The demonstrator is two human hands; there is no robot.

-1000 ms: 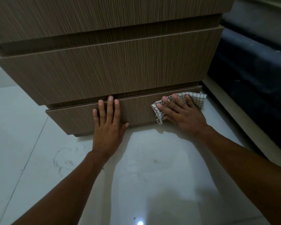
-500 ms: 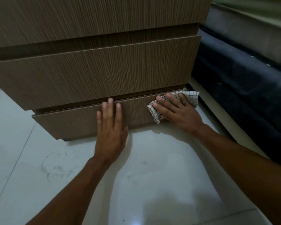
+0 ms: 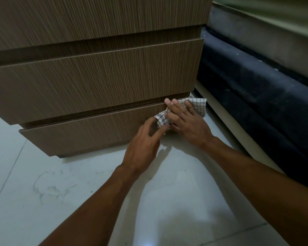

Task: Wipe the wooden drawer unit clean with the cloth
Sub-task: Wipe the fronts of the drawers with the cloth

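Note:
The wooden drawer unit (image 3: 96, 82) fills the upper left, with brown grained drawer fronts. Its bottom drawer (image 3: 82, 134) reaches down to the floor. A white checked cloth (image 3: 197, 105) lies against the right end of that bottom drawer. My right hand (image 3: 187, 121) presses flat on the cloth with the fingers spread, tips at the drawer's top edge. My left hand (image 3: 144, 144) is just left of it, fingers loosely curled, its fingertips touching the cloth's lower left corner.
A pale glossy tiled floor (image 3: 78, 192) with faint scuff marks lies below the unit. To the right runs a dark padded bed base (image 3: 256, 96) with a narrow strip of floor between it and the unit.
My left hand left the drawer front and moved right to the cloth's corner. The right hand stayed on the cloth at the drawer's right end. The view shifted left.

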